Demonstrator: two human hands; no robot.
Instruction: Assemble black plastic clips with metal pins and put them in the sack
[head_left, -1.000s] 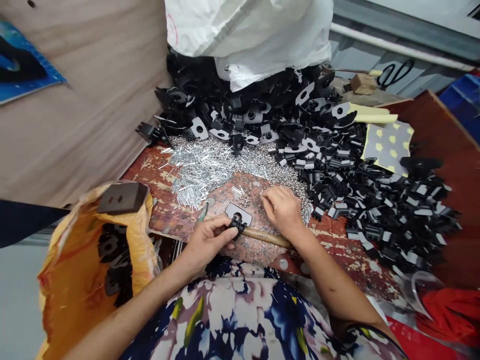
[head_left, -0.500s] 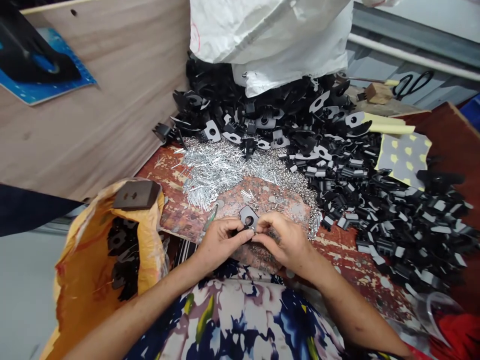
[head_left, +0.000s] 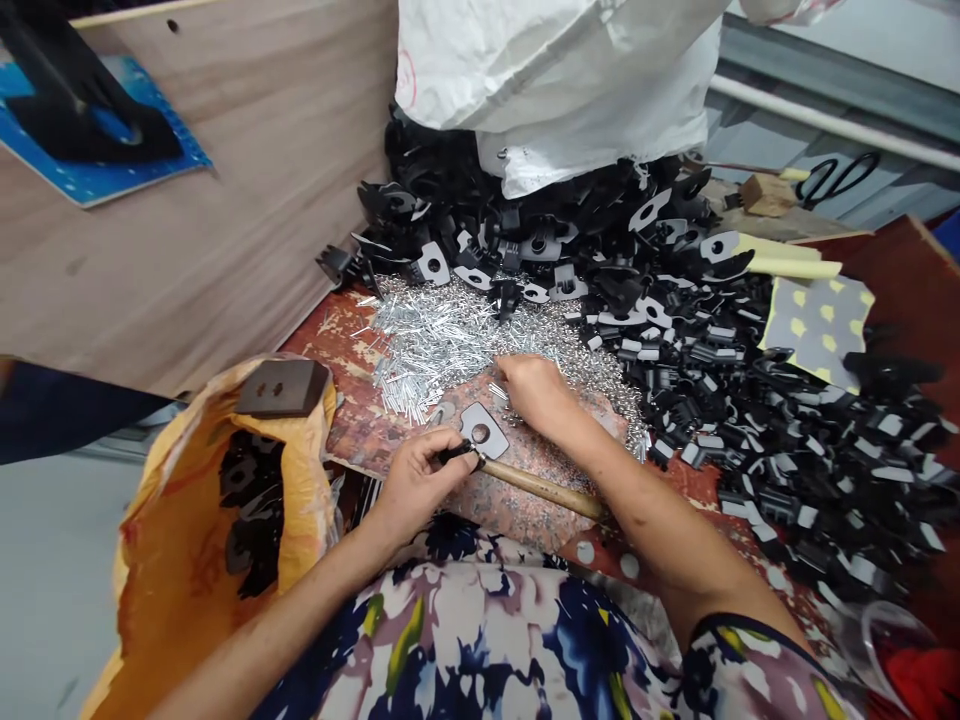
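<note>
My left hand point(head_left: 416, 480) pinches a black bracket with a grey holed plate point(head_left: 480, 433), holding it flat on a worn red work block point(head_left: 540, 470). My right hand point(head_left: 534, 388) reaches forward with its fingers curled into the heap of small silver pins point(head_left: 442, 335); what it grips, if anything, is hidden. A wooden hammer handle point(head_left: 544, 487) lies on the block between the two hands.
A large pile of black brackets point(head_left: 697, 330) covers the table's far and right side, under a white sack point(head_left: 555, 80). A yellow bag point(head_left: 195, 540) with black parts hangs at my left. Scissors point(head_left: 832, 180) lie far right. A plywood board point(head_left: 202, 180) stands left.
Half a second ago both hands met on the bracket. Now my right hand has let go and moved forward to the pins, while my left hand lowered the bracket onto the block.
</note>
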